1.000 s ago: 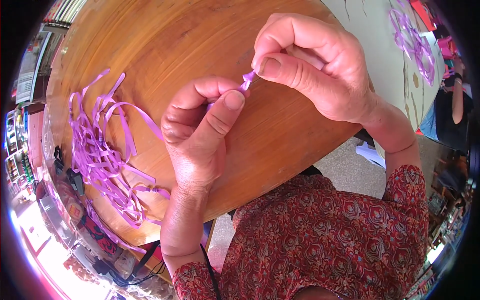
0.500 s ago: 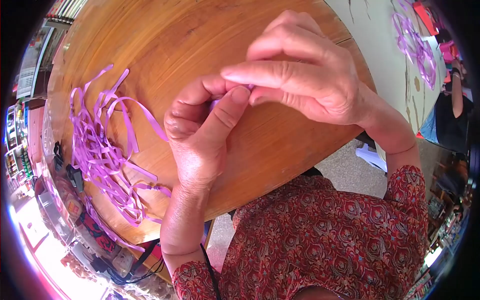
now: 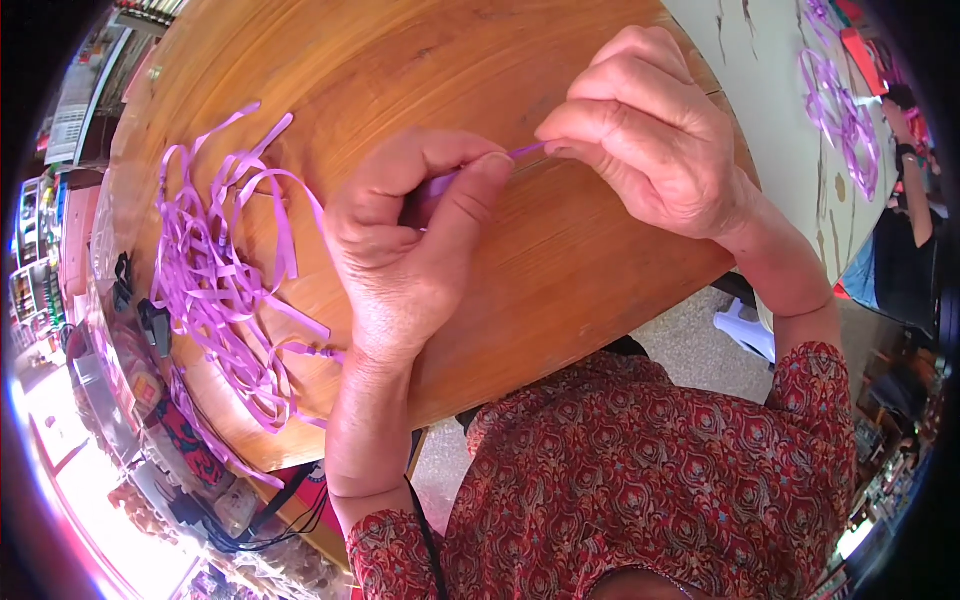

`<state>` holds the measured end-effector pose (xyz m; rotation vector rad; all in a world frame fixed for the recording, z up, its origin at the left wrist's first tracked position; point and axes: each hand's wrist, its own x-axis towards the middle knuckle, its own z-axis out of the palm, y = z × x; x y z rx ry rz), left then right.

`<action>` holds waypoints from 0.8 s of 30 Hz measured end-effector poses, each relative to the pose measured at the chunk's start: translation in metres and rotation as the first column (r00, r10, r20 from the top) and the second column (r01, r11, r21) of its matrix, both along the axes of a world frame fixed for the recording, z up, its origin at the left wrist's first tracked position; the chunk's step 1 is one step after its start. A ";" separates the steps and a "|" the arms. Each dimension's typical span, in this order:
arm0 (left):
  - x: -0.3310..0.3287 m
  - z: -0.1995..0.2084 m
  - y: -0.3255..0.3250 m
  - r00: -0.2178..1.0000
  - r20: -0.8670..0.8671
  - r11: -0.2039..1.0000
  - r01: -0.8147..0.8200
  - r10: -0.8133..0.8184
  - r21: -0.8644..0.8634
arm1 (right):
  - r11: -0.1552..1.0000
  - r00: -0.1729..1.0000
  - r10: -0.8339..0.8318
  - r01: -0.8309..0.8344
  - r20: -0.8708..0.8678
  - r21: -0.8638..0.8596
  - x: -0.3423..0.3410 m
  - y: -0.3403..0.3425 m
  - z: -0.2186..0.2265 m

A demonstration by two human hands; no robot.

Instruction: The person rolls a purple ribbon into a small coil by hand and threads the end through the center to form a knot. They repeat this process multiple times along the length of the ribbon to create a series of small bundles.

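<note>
left hand curled nearly closed on my feed, thumb and forefinger pinching purple ribbon; right hand, fingers folded, pinches the same strip. i see its short stretch between the fingertips run straight, above the wooden table. tangled ribbon pile lies left. farther right: pale table, loose purple coil, another person's arm.

Left hand pinches thumb to forefinger, its forearm crossing the near edge of the table. Right hand, also pinching, is above the right edge.
</note>
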<state>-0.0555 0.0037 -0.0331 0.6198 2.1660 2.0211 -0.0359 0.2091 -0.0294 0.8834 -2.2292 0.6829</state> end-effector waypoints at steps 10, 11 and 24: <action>-0.014 0.001 -0.010 0.955 0.284 0.992 0.057 -0.087 0.110 | 0.751 0.931 0.008 0.236 0.365 -0.617 -0.013 0.030 -0.011; -0.014 0.003 -0.011 0.959 0.270 0.992 0.058 -0.087 0.115 | 0.745 0.925 0.031 0.232 0.380 -0.625 -0.011 0.028 -0.010; -0.012 0.006 -0.011 0.988 0.120 0.993 0.092 -0.100 0.070 | 0.996 0.999 -0.012 0.009 0.037 0.092 0.013 -0.011 0.026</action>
